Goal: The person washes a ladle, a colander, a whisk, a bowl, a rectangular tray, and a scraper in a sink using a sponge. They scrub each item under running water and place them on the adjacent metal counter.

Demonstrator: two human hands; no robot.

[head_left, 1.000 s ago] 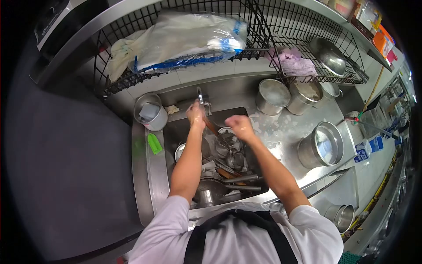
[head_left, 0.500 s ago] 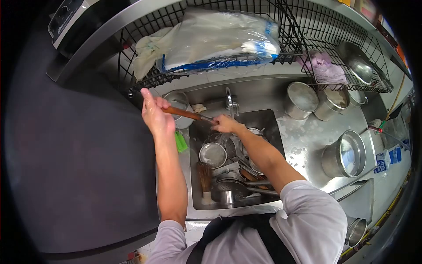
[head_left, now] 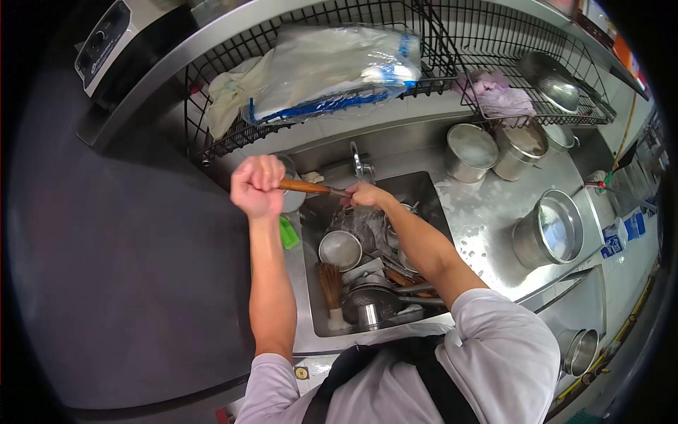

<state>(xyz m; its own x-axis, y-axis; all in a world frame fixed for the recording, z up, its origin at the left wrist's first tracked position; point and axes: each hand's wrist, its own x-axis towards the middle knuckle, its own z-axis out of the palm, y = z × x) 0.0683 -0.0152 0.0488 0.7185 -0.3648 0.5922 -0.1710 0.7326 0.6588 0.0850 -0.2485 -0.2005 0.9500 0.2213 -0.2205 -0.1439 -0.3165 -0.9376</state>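
My left hand [head_left: 257, 186] is closed around the end of a brown wooden handle [head_left: 305, 186], above the sink's left back corner. The handle slants slightly down to the right, to my right hand [head_left: 364, 196], whose fingers are closed around its far part below the faucet [head_left: 359, 162]. Running water falls beneath my right hand. The sink [head_left: 318, 304] holds a round metal pot [head_left: 340, 251], a bamboo brush [head_left: 330, 284], a dark strainer [head_left: 374, 302] and several other utensils. Whatever is at the handle's far end is hidden by my right hand and the water.
Metal pots [head_left: 472, 152] stand behind the right counter, and a larger pot [head_left: 548, 227] sits farther forward. A wire rack [head_left: 318, 21] with plastic bags [head_left: 332, 67] hangs above the sink. A green scoop [head_left: 288, 233] lies at the sink's left edge.
My left hand has closed its fingers around the handle, with the wrist turned. The handle now lies nearer to level. The whole view has shifted slightly.
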